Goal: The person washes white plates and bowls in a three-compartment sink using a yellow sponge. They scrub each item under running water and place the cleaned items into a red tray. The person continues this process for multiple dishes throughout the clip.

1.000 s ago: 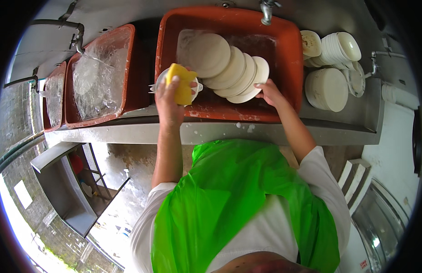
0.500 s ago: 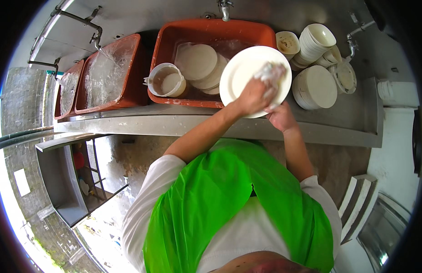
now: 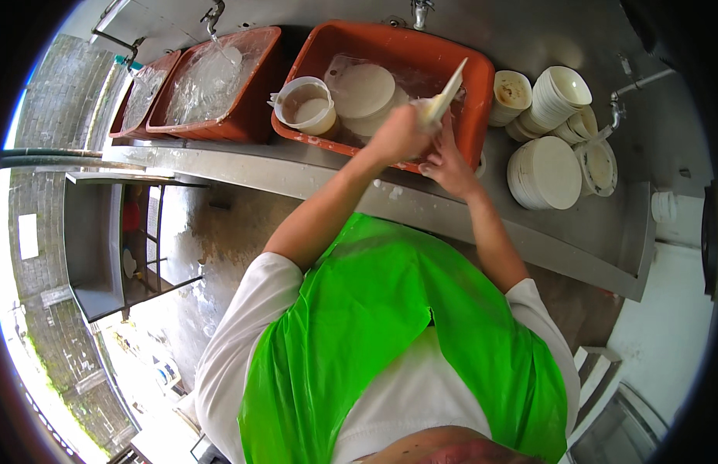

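A white plate (image 3: 453,87) is tilted nearly edge-on above the right part of an orange plastic tub (image 3: 480,100). My right hand (image 3: 453,164) grips its lower edge, with the fingers partly behind it. My left hand (image 3: 405,135) is closed at the plate's face around a yellowish, foamy wad (image 3: 431,113), mostly hidden by the fingers. Several round white plates (image 3: 364,90) lie in the water of the tub, left of my hands. A translucent pitcher (image 3: 328,124) holding cloudy liquid stands at the tub's left end.
On the steel counter (image 3: 243,168) at right stand a stack of white plates (image 3: 552,172), nested white bowls (image 3: 562,94) and stained square bowls (image 3: 512,91). Two more orange tubs (image 3: 254,127) of water sit at left under running taps (image 3: 213,17). Another tap (image 3: 421,14) is behind the middle tub.
The plate has turned from facing up to nearly edge-on and moved over the tub, with both hands shifting up and left relative to the stacks. The view has also turned slightly.
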`<control>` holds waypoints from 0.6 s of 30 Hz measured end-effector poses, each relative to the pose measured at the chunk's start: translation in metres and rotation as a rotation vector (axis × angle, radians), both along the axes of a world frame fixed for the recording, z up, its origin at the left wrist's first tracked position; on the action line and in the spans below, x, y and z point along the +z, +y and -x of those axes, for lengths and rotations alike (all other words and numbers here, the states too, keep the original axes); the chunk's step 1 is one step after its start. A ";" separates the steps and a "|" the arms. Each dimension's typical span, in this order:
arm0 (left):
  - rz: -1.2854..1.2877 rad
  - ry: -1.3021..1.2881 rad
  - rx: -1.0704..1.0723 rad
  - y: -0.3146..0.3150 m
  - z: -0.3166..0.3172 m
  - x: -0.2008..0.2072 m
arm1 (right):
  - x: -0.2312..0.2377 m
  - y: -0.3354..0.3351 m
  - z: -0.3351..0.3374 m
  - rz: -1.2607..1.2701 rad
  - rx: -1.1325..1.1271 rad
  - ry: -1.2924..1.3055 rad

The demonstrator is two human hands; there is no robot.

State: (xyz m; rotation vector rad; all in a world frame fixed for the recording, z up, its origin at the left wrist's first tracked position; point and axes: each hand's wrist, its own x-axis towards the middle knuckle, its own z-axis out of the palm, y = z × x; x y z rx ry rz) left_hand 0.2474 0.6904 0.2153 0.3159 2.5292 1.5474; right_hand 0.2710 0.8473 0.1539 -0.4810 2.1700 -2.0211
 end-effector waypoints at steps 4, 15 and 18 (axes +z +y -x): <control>-0.234 -0.017 0.286 -0.071 0.002 0.018 | -0.015 0.040 0.024 0.215 -0.306 -0.047; 0.170 0.698 -0.254 -0.006 -0.029 0.005 | 0.008 0.013 -0.001 0.856 0.255 -0.642; -0.011 0.709 -0.137 -0.056 -0.011 -0.039 | 0.025 0.029 0.009 0.840 0.113 -0.578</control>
